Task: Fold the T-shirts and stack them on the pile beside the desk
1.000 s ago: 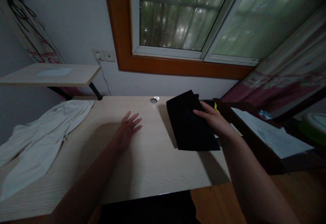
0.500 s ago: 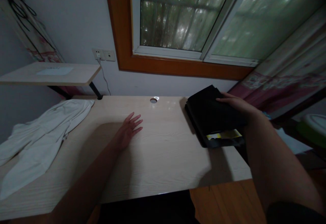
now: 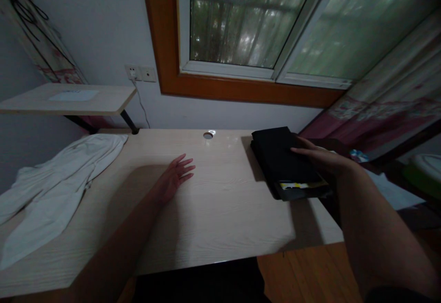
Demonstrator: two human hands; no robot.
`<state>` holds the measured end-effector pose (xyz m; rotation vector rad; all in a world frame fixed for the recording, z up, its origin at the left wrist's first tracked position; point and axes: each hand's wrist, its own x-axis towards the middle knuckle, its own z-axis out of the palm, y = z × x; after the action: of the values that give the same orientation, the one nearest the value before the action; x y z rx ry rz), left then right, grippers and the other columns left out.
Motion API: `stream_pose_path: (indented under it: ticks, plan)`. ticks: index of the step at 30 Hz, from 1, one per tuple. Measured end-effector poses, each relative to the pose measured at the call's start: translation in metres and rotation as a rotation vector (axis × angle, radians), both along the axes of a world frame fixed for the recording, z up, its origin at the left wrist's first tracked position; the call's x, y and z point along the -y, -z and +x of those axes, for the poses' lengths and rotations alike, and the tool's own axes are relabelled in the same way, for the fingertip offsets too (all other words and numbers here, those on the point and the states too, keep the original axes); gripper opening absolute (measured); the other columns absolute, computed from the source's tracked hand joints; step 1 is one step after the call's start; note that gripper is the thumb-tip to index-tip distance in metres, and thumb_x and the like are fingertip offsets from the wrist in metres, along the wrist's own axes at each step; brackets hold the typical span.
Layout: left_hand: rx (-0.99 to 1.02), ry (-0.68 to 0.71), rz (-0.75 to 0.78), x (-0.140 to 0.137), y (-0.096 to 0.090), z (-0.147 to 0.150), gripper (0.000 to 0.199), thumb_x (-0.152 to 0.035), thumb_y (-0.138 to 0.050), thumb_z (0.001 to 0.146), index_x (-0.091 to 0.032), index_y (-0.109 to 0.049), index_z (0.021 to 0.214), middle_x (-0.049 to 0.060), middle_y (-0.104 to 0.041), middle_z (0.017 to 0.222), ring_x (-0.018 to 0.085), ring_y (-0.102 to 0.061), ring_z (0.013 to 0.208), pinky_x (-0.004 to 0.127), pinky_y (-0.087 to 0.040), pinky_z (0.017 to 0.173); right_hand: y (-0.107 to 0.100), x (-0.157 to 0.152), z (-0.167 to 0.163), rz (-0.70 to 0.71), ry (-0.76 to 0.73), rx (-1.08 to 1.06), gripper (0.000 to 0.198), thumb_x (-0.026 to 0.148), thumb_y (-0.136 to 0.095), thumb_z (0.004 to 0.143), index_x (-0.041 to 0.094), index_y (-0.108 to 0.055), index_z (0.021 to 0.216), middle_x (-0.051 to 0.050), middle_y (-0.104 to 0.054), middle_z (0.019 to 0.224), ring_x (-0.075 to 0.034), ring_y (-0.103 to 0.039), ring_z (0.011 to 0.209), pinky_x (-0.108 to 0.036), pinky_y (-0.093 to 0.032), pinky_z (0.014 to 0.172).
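Note:
My right hand (image 3: 319,156) grips the far right side of a black folder (image 3: 280,156) or cover, thumb-side digits lying over its top. Other dark flat items seem stacked beneath it, and a yellow and white strip (image 3: 296,185) shows at the near edge. The stack is at the right end of the pale wooden desk (image 3: 220,220); whether it fully touches the surface I cannot tell. My left hand (image 3: 174,176) hovers or rests over the middle of the desk, fingers spread, holding nothing.
A white cloth (image 3: 65,174) lies crumpled along the desk's left side. Behind it a raised shelf (image 3: 69,105) carries a sheet of paper (image 3: 74,95). A round cable hole (image 3: 208,135) sits at the back edge. Beyond are a window (image 3: 248,27), wall sockets (image 3: 139,73) and curtains (image 3: 389,105).
The black folder's top has lowered and lies flatter, covering more of the yellow strip. My right hand has come down slightly with it. My left hand has barely shifted.

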<state>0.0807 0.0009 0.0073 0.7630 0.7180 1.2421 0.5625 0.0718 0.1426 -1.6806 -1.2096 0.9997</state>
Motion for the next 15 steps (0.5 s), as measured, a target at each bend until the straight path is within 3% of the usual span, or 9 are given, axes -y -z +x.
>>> stream_pose_path:
  ticks: [2, 5, 11, 15]
  plan:
    - [-0.007, 0.007, -0.002, 0.0, 0.0, 0.0, 0.051, -0.031, -0.068, 0.09, -0.027, -0.055, 0.139, 0.012, -0.057, 0.147, 0.028, -0.061, 0.127, 0.051, -0.042, 0.112, 0.0, 0.005, 0.004, -0.102, -0.033, -0.052, 0.041, 0.007, -0.074, 0.077, 0.018, -0.073, 0.116, -0.022, -0.059, 0.139, -0.016, -0.069, 0.099, -0.034, -0.048, 0.078]
    - [-0.015, 0.014, 0.002, 0.0, 0.002, 0.0, 0.05, -0.03, -0.068, 0.09, -0.027, -0.057, 0.138, 0.011, -0.061, 0.142, 0.027, -0.064, 0.122, 0.049, -0.044, 0.109, 0.001, 0.01, 0.012, -0.069, -0.022, -0.033, 0.052, 0.004, -0.074, 0.075, 0.023, -0.069, 0.123, -0.021, -0.059, 0.141, -0.017, -0.069, 0.1, -0.035, -0.048, 0.082]
    - [-0.024, 0.021, 0.009, 0.0, 0.004, 0.0, 0.047, -0.028, -0.067, 0.09, -0.026, -0.058, 0.136, 0.01, -0.064, 0.138, 0.025, -0.068, 0.114, 0.044, -0.048, 0.104, 0.004, 0.011, 0.033, 0.004, 0.095, 0.082, 0.062, 0.023, -0.077, 0.08, 0.03, -0.058, 0.139, -0.022, -0.057, 0.143, -0.017, -0.069, 0.084, -0.035, -0.049, 0.072]
    - [-0.025, 0.031, 0.016, -0.001, 0.006, 0.0, 0.047, -0.029, -0.068, 0.09, -0.025, -0.058, 0.135, 0.01, -0.066, 0.134, 0.024, -0.07, 0.111, 0.042, -0.049, 0.102, 0.02, 0.002, 0.053, -0.008, 0.026, 0.224, 0.072, 0.025, -0.074, 0.082, 0.027, -0.047, 0.149, -0.023, -0.057, 0.142, -0.02, -0.069, 0.087, -0.036, -0.051, 0.076]
